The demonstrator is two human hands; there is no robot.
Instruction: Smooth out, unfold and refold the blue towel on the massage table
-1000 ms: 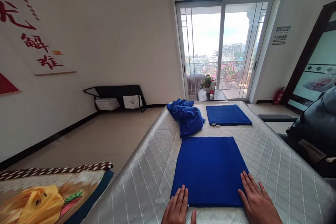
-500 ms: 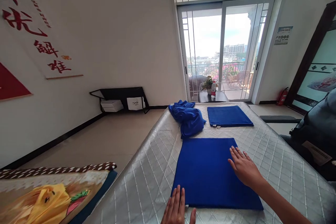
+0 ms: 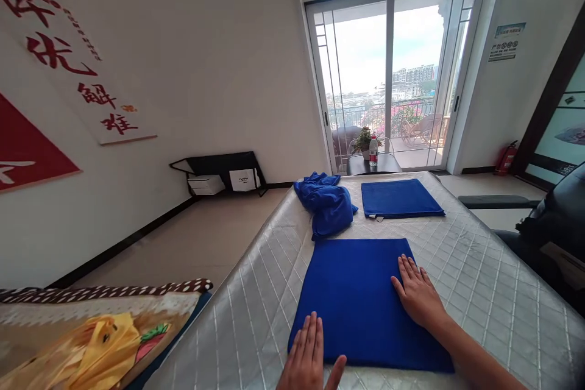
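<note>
A blue cloth [image 3: 361, 298], folded into a flat square, lies on a silvery quilted surface [image 3: 256, 298] in front of me. My left hand [image 3: 305, 350] rests palm down on its near left corner, fingers stretched out and thumb apart. On the cloth's right edge lies my right hand [image 3: 418, 295], also flat with the fingers extended. Neither hand grips anything. Beyond the square, a crumpled blue cloth [image 3: 326, 204] touches or nearly touches its far left corner. A second folded blue cloth [image 3: 402, 198], with a small white tag, lies flat at the far right.
A patterned blanket [image 3: 114, 341] is at lower left. Behind the quilted surface stands a small table with a plant [image 3: 363, 139] and a bottle [image 3: 373, 151], before glass sliding doors [image 3: 356, 79]. A dark bag-like object [image 3: 564, 219] sits at right.
My left hand has slid slightly forward onto the folded cloth's near left corner. The right hand stays flat on the right edge, shifted a little left. The camera view has tilted slightly.
</note>
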